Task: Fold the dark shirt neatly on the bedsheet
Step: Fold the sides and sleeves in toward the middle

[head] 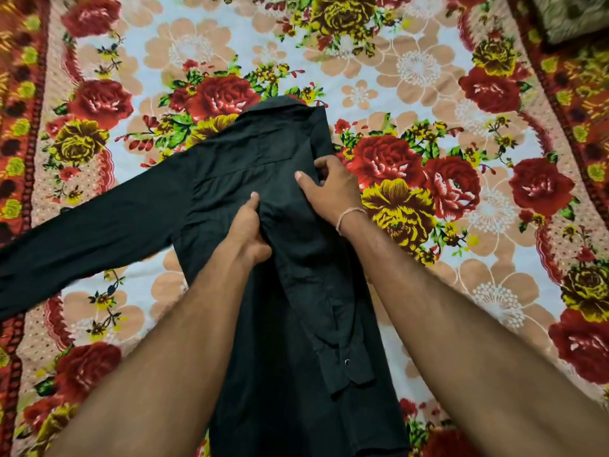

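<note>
A floral bedsheet (428, 77) fills the whole frame. Its middle field is pale blue-white with large peach flowers, and clusters of red and yellow roses with green leaves sit across it. A dotted peach band with red scalloped edging runs down the left and right sides, and beyond it a darker red and orange border reaches the frame's left and right edges. In the upper right corner lies a dark olive patterned cushion (573, 14), partly cut off by the frame.

The dark shirt (230, 166) lies flat on the bedsheet in the centre of the frame, collar (280, 105) toward the top and hem running off the bottom edge. 1 sleeve (82, 232) stretches out to the left edge of the frame. The other sleeve (316, 291) is folded in over the body and runs down the right side, its cuff (349, 367) with a small button lying in the lower centre.

2 bare forearms come up from the bottom of the frame. The left hand (247, 232) sits at the middle of the shirt, fingers curled into a bunch of the fabric with the thumb pointing up. The right hand (329, 189) rests just right of it at the shirt's folded right edge, fingers bent and gripping the cloth there. A thin thread band (349, 216) circles the right wrist.
</note>
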